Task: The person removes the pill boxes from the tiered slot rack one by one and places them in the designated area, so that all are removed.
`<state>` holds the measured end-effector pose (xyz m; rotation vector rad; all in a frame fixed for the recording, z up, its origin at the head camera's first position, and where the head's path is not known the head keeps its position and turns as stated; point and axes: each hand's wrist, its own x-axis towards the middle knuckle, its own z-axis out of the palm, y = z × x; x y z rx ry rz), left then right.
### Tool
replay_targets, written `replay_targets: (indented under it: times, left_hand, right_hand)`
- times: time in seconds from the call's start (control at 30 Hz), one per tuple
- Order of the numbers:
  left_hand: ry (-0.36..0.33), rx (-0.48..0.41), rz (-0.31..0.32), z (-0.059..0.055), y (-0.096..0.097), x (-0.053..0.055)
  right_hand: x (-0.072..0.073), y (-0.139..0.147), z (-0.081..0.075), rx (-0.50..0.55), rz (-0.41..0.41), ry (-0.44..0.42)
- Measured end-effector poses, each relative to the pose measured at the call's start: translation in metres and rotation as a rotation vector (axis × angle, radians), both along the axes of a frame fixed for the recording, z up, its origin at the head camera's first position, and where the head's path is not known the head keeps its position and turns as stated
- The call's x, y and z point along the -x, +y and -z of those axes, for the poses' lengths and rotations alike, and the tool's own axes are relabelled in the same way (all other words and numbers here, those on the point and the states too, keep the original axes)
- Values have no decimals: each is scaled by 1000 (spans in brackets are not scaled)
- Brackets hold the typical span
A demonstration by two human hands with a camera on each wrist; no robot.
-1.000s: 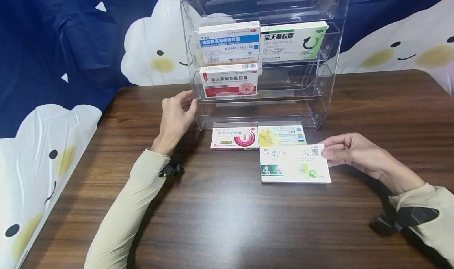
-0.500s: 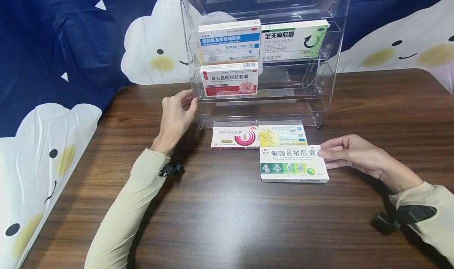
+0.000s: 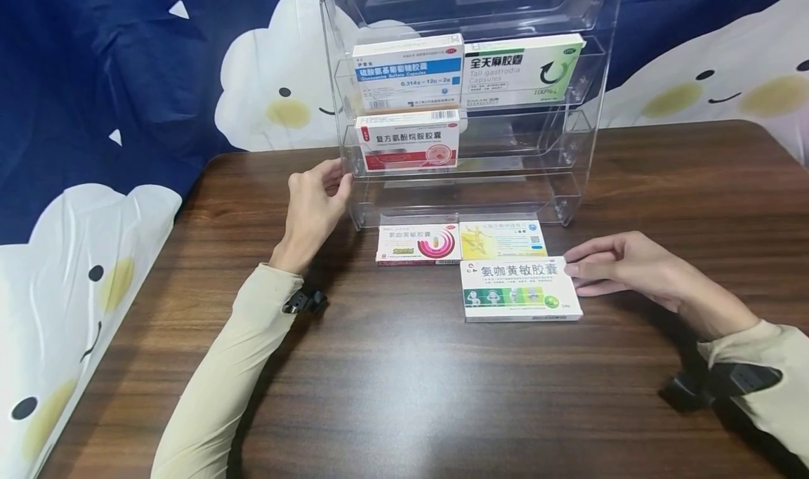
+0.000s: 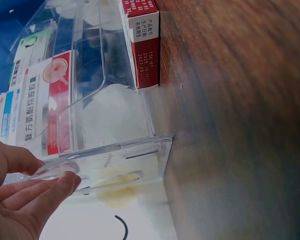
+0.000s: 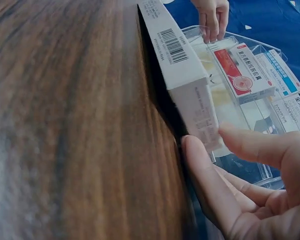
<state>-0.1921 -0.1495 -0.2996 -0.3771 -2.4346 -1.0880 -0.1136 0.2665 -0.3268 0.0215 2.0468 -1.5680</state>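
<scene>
My left hand (image 3: 314, 208) pinches the lower left side edge of a clear plastic display rack (image 3: 442, 197); its fingertips are on that edge in the left wrist view. At the right, my right hand (image 3: 638, 272) pinches the right end of a white medicine box (image 3: 515, 307) with a green picture strip. That box lies face up, low over the table, its back edge against a yellow and white medicine box (image 3: 502, 240). Beside the yellow one lies a white and pink medicine box (image 3: 413, 244), in front of the rack's foot. A dark gap shows under the held box in the right wrist view.
On the rack stand a blue and white box (image 3: 409, 79), a green and white box (image 3: 521, 71) and a red and white box (image 3: 407, 142). Behind the brown wooden table (image 3: 379, 395) hangs a blue curtain (image 3: 158, 64) with cloud faces.
The white and green box has tipped down flatter and shifted slightly left, with my right hand following at its end. Glare has left its face. My left hand stays on the rack.
</scene>
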Motion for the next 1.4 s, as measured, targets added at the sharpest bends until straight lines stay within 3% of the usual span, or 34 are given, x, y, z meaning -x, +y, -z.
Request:
replay_targets:
  times: [0.33,0.57,0.77,1.1,1.27,1.4]
  left_hand:
    - [-2,-3,-6,0,-2,1]
    - [-4,-6,0,0,-2,1]
    - [6,4,-8,0,-2,0]
    - [11,-11,0,1,1,1]
    - [6,-6,-7,1,0,1]
    - [10,-6,-5,2,1,1]
  right_hand:
    - [3,0,-4,-11,49,57]
    - [14,-5,-27,-17,65,205]
    - [25,-29,-47,-80,118,299]
    - [39,-57,-61,-208,133,493]
    - [45,-66,-63,-261,137,530]
    - [49,-70,-62,-210,149,518]
